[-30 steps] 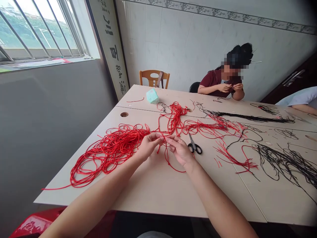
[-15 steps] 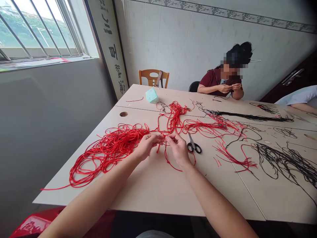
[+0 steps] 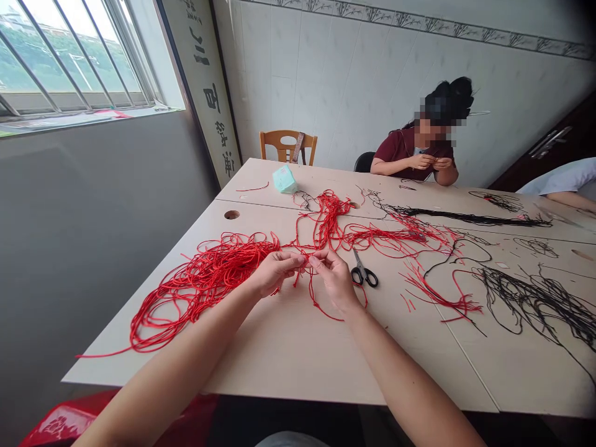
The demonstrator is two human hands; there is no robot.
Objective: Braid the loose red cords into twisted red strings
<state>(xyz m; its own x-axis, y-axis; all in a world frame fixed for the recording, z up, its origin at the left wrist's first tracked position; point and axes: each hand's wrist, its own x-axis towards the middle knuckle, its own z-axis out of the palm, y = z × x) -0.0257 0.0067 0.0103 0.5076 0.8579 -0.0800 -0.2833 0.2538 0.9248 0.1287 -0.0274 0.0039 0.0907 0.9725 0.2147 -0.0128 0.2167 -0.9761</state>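
Observation:
Over the table, my left hand (image 3: 275, 272) and my right hand (image 3: 334, 278) meet fingertip to fingertip. Each pinches a thin red cord (image 3: 313, 287), whose loose part hangs down between them and curves along the tabletop. The exact crossing of the cord is mostly hidden by my fingers. Left of my hands lies a big loose heap of red cord (image 3: 209, 279). Just beyond them is a bunch of knotted red cords (image 3: 329, 217). Black-handled scissors (image 3: 364, 272) lie beside my right hand, blades pointing away.
Black cords (image 3: 544, 298) spread over the right of the table (image 3: 298, 360), with red cord ends (image 3: 447, 298) nearer. A pale green box (image 3: 284, 179) stands at the back. Across sits a person (image 3: 410, 152) handling something thin; another person's sleeve (image 3: 565, 180) shows at far right.
My left fingers have shifted slightly and closed into a tighter pinch on the cord. My right hand has barely moved.

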